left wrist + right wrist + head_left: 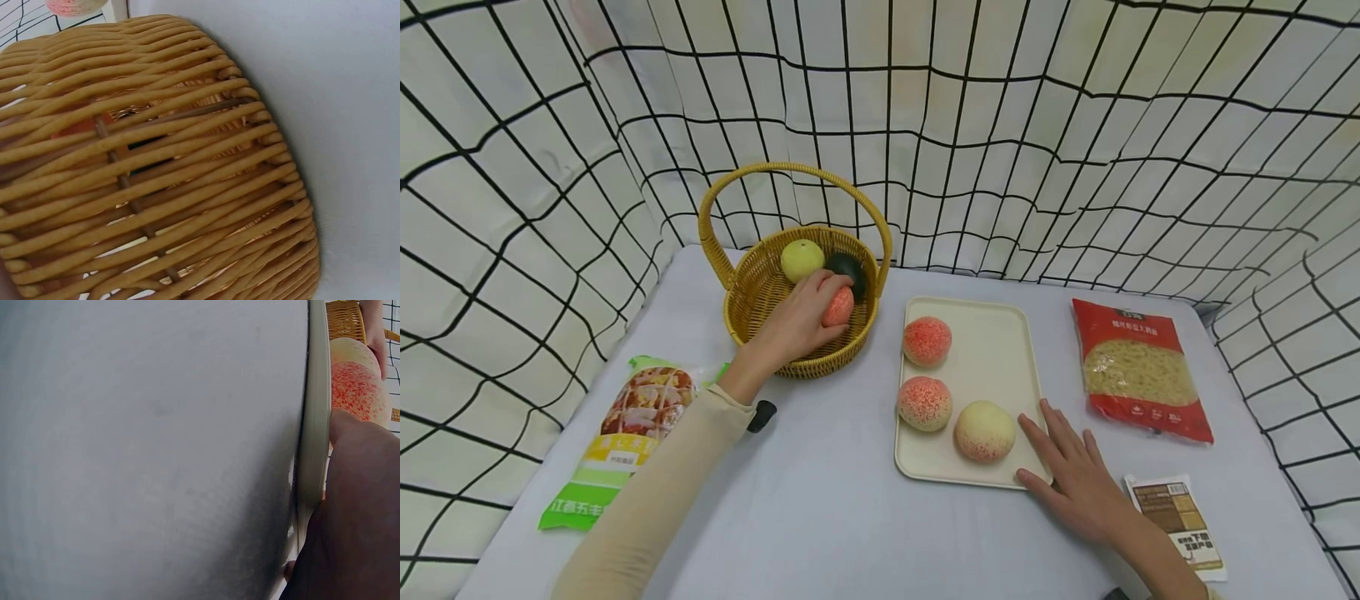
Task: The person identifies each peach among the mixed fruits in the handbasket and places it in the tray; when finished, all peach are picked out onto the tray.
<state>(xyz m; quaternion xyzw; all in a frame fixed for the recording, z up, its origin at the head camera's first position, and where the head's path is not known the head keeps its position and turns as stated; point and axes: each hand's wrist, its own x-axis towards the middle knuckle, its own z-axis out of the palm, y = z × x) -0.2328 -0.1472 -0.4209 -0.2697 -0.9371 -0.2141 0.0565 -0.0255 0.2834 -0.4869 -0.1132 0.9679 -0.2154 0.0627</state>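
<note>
My left hand [797, 321] reaches over the near rim of a yellow wicker basket [820, 363] and grips a red-speckled peach [838, 307] inside it. Behind that peach are a yellow-green round fruit [802, 259] and a dark green fruit [846, 273]. The basket's woven wall [156, 206] fills most of the left wrist view and largely hides the hand. On a cream tray [992, 350] lie two red peaches [927, 341] and a paler one [985, 431]. With fingers spread, my right hand [1071, 475] rests on the tray's near right corner.
A green and yellow food bag [625, 433] lies left, partly under my left forearm. On the right are a red pasta bag [1142, 367] and a small brown-and-white packet [1180, 521]. Black netting [955, 146] over white cloth encloses the table; the basket's tall handle [790, 167] arches up.
</note>
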